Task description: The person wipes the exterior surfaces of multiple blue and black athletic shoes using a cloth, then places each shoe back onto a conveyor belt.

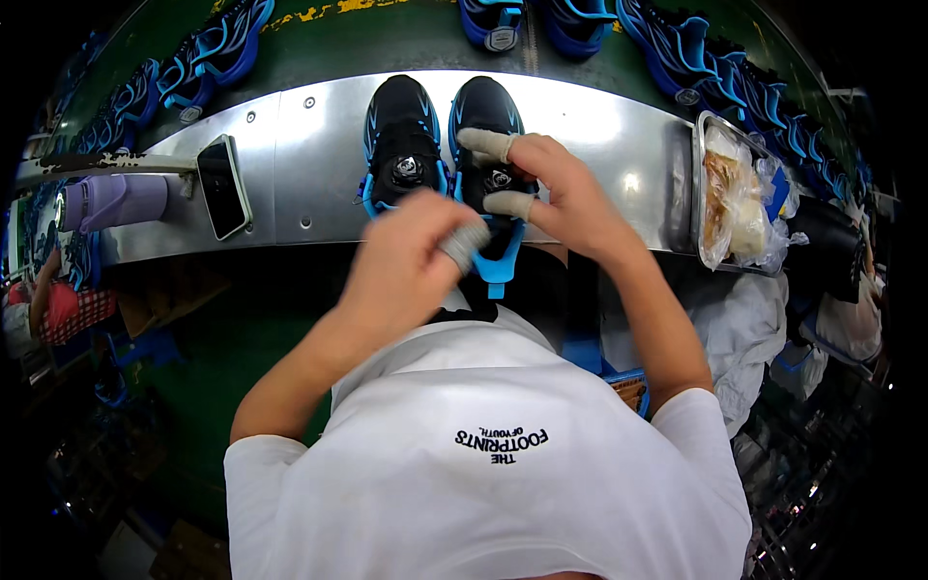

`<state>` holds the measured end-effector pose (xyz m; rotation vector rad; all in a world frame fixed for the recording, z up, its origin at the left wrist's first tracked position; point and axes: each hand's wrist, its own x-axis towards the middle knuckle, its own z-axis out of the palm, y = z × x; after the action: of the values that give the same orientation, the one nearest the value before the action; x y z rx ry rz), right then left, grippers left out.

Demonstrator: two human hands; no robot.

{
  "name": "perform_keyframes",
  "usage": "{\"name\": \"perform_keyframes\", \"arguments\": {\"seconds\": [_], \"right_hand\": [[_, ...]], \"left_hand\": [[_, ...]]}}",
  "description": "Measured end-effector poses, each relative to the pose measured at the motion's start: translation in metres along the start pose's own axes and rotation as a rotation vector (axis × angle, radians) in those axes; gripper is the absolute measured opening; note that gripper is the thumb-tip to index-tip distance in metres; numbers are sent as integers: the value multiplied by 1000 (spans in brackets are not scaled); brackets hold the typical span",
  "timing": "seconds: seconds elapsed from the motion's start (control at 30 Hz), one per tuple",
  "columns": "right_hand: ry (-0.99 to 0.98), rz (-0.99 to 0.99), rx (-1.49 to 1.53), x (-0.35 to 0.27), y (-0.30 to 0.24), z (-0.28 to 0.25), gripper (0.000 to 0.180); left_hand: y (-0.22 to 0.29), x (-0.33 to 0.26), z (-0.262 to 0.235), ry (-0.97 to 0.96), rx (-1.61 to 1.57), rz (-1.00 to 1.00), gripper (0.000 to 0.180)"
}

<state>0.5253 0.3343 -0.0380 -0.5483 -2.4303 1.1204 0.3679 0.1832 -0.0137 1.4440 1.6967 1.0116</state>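
Note:
Two black sneakers with blue trim stand side by side in front of me, toes pointing away: the left sneaker (pixel 398 111) and the right sneaker (pixel 483 101). Each has a round dial on its tongue. A bright blue heel loop (pixel 497 271) sticks out toward me behind the right one. My right hand (pixel 561 188) grips the right sneaker's upper, its index finger and thumb in pale finger covers either side of the dial. Closed and slightly blurred, my left hand (pixel 411 256) is at the near end of the sneakers; a grey cover shows on a finger. Whatever it holds is hidden.
The sneakers stand on a curved metal bench (pixel 319 155). On its left lie a phone (pixel 223 187) and a purple bottle (pixel 121 201); at its right end is a tray (pixel 703 193) of bagged food. More sneakers (pixel 677 53) line the green surface beyond. Another person (pixel 68 300) is far left.

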Motion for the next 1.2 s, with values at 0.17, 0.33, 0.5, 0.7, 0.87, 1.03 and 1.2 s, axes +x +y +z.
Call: {"name": "perform_keyframes", "arguments": {"seconds": [0.17,0.33,0.5,0.7,0.87,1.03,1.2], "right_hand": [[-78,25,-71,-2,-3,-4,48],[-62,82,96,0,-5,-6,44],[-48,37,21,0,-3,-4,40],[-51,128,373,4,-2,-7,39],[-154,83,159,-1,0,-9,49],[3,84,242,4,-2,-5,43],[-120,83,155,-1,2,-4,47]], "left_hand": [[-2,3,31,-319,-587,-620,29],[8,5,40,-116,-1163,-752,28],[12,2,45,-89,-1144,-677,34],[3,-1,47,-88,-1094,-652,35],[-2,2,55,-64,-1265,-657,33],[0,3,54,-38,-1279,-651,34],[-4,3,55,-41,-1274,-680,29]]}}
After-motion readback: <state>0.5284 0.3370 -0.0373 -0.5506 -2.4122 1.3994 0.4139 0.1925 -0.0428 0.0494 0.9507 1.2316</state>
